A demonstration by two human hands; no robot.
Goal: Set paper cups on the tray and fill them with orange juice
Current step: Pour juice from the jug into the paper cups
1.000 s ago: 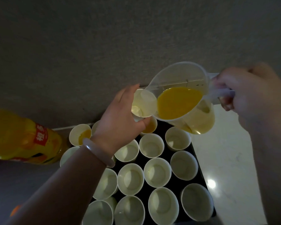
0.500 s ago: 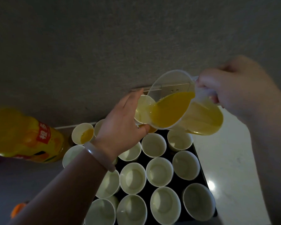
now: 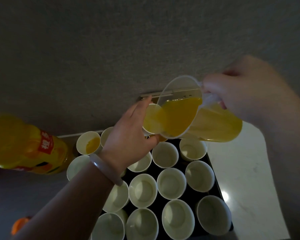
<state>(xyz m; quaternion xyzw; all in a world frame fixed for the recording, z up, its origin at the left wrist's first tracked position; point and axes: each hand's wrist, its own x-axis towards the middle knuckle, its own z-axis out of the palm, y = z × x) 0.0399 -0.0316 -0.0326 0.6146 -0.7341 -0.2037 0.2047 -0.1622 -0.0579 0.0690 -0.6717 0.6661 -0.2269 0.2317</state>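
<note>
My left hand (image 3: 128, 141) holds a paper cup (image 3: 151, 118) lifted above the back of the black tray (image 3: 216, 186). My right hand (image 3: 246, 94) grips the handle of a clear plastic jug (image 3: 215, 125) of orange juice, tipped left so its spout rests over the cup's rim. Juice shows inside the held cup. Several empty white paper cups (image 3: 171, 183) stand packed on the tray. One cup (image 3: 88, 142) at the back left has juice in it.
A large orange juice bottle (image 3: 24, 144) with a red label stands left of the tray. Its orange cap (image 3: 18, 225) lies at the lower left. A pale marble counter (image 3: 246, 179) runs right of the tray. A grey wall rises behind.
The jug has tipped further left and met the held cup, which has taken in juice. My right hand has risen and moved left.
</note>
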